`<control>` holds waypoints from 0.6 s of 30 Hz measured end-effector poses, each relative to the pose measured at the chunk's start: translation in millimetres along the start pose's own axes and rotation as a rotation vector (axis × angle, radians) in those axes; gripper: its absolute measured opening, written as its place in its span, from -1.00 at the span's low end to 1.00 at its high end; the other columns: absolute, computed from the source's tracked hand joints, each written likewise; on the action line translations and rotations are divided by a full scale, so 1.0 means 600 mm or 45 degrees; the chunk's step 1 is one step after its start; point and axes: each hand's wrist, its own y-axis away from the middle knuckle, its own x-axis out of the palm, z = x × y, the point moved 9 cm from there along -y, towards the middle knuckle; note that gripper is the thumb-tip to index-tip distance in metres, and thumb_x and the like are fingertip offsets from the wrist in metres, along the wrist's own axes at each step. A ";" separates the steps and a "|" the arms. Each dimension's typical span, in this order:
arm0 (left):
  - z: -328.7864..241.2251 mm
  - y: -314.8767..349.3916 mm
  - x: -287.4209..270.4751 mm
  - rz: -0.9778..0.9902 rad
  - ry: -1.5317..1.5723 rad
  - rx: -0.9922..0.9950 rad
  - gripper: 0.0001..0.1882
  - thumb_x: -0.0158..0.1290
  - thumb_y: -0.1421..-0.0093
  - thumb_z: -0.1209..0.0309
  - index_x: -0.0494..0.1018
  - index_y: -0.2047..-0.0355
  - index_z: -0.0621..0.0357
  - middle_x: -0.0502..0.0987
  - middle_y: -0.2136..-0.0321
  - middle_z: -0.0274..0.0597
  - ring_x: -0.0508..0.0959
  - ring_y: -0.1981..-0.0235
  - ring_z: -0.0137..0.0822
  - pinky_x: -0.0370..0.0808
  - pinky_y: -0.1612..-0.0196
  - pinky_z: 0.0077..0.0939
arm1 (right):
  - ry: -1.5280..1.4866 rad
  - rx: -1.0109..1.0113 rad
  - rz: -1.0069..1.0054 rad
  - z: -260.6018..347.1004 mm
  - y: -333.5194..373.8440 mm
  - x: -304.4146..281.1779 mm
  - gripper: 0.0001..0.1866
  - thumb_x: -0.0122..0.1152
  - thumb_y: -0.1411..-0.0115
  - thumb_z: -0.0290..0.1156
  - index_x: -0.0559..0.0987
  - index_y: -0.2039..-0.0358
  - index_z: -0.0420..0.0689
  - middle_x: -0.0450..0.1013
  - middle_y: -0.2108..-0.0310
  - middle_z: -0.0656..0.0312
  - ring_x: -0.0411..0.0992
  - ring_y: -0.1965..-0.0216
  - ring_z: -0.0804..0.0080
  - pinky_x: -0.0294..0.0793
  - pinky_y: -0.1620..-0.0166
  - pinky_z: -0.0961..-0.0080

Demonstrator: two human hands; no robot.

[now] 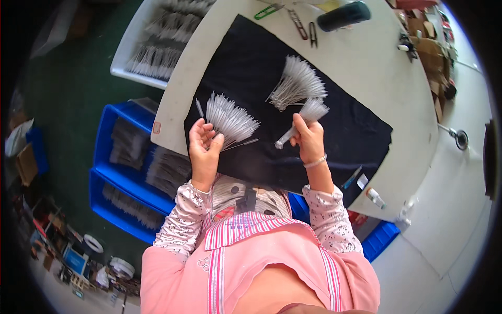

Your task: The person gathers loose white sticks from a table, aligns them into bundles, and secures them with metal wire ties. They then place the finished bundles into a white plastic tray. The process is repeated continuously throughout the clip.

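Note:
My left hand is at the left of the black cloth, fingers curled and thumb at the gathered stems of a fanned bundle of thin white tube brushes. One loose brush points up beside its fingertips, and another sticks out to the right below the fan. My right hand grips a smaller, tight bundle of the same slender pieces, its narrow end poking out to the left. Just beyond it, a second fan of brushes lies on the black cloth. Their exact kind is hard to make out.
The cloth covers part of a pale table. Green thread snips, more dark snips and a dark bottle are at the far side. A pen and small white bottle lie right. Filled blue crates stand left.

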 end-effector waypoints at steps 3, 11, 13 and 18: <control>-0.030 -0.009 0.047 0.187 -0.094 -0.102 -0.36 0.15 -0.07 0.44 0.16 -0.14 0.27 0.36 0.06 -0.13 0.40 0.09 -0.33 0.38 0.00 -0.44 | 0.175 -0.081 -0.187 0.013 -0.045 -0.019 -0.78 0.23 -0.15 -0.34 0.45 0.50 -0.21 0.26 0.74 0.36 0.21 0.81 0.61 0.20 0.77 0.63; -0.071 -0.150 0.289 0.629 -0.657 0.169 0.04 0.34 0.26 0.19 0.03 -0.12 0.49 0.32 0.01 0.30 0.36 -0.06 0.09 0.31 -0.13 -0.23 | 1.127 -0.151 -0.796 0.068 -0.115 -0.031 -0.47 0.32 0.06 -0.06 0.53 0.59 -0.41 0.50 0.60 -0.11 0.54 0.53 0.10 0.52 0.42 0.33; -0.064 -0.170 0.341 0.772 -0.913 0.069 0.02 0.35 0.31 0.18 0.07 -0.06 0.45 0.32 0.00 0.29 0.35 -0.07 0.12 0.31 -0.14 -0.19 | 1.295 -0.175 -0.880 0.074 -0.130 -0.032 -0.38 0.33 0.16 0.04 0.57 0.53 -0.42 0.50 0.45 -0.24 0.53 0.33 -0.05 0.50 0.23 0.24; 0.050 -0.194 0.410 0.939 -1.215 -0.094 -0.03 0.37 0.30 0.21 0.09 -0.07 0.30 0.31 -0.05 0.12 0.32 -0.12 0.10 0.30 -0.16 -0.12 | 1.313 -0.009 -0.781 0.033 -0.166 -0.055 -0.41 0.33 0.20 0.12 0.64 0.51 -0.26 0.55 0.48 -0.06 0.57 0.37 0.13 0.51 0.22 0.30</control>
